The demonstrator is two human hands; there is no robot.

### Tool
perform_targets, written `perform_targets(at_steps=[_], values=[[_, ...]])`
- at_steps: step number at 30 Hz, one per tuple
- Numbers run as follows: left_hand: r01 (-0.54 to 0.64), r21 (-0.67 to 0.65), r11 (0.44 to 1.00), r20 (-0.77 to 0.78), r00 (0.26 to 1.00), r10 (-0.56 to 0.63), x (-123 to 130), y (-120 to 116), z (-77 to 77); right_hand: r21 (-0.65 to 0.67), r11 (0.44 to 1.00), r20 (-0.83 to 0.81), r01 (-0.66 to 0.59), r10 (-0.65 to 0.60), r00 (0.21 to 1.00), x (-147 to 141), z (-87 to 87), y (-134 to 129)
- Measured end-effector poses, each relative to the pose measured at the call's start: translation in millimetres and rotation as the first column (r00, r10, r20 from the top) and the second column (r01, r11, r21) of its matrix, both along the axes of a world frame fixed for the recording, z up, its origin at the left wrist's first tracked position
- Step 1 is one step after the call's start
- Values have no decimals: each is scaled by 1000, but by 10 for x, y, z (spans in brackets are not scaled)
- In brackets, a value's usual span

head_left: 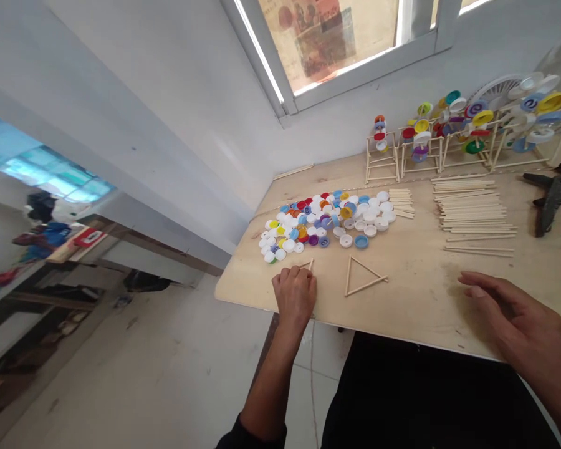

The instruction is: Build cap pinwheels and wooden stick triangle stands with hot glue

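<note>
My left hand [295,293] rests near the table's front edge, its fingers curled over some thin wooden sticks [311,265]; only their ends show past the knuckles. Just to its right lies a flat triangle of three sticks [367,287]. My right hand [518,318] hovers over the right part of the table, fingers extended and thumb apart, holding nothing. Beyond my left hand spreads a pile of colourful bottle caps [327,218]. Long sticks [472,209] lie in a stack beyond my right hand, with shorter sticks [401,202] between them and the caps.
Stick frames carrying wheels of bottle caps [421,140] stand along the back of the wooden table [416,312]. A black glue gun [554,190] lies at the far right. A white fan [495,90] stands behind the frames. A cord hangs off the front edge.
</note>
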State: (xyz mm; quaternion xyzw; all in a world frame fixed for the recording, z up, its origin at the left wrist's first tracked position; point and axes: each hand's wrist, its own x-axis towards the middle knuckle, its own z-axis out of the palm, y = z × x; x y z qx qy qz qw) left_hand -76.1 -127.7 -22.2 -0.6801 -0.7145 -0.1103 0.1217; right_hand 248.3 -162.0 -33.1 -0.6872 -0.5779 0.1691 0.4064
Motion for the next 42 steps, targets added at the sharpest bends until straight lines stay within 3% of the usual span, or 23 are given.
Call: perform_targets(at_steps=[7, 12, 19, 23, 28, 33, 42], values=[[-63, -126, 990, 22, 998, 66, 12, 23, 42, -25, 1000, -4, 0, 0, 1000, -12, 31, 2], [20, -143, 990, 178, 984, 5, 64, -81, 73, -8, 1000, 2, -11, 11, 1000, -24, 63, -5], [88, -92, 992, 480, 876, -34, 68, -134, 123, 59, 998, 46, 7, -10, 999, -19, 20, 24], [99, -41, 994, 571, 819, -58, 58, -106, 122, 50, 998, 65, 38, -41, 997, -6, -4, 8], [87, 44, 995, 553, 828, -97, 80, -84, 40, 63, 998, 78, 22, -27, 997, 7, -29, -4], [153, 62, 986, 478, 863, -164, 77, -66, -50, 46, 999, 101, 2, -7, 995, 10, -46, -1], [195, 88, 977, 473, 855, -213, 74, -45, -65, 32, 999, 85, 12, -15, 996, -9, 5, -6]])
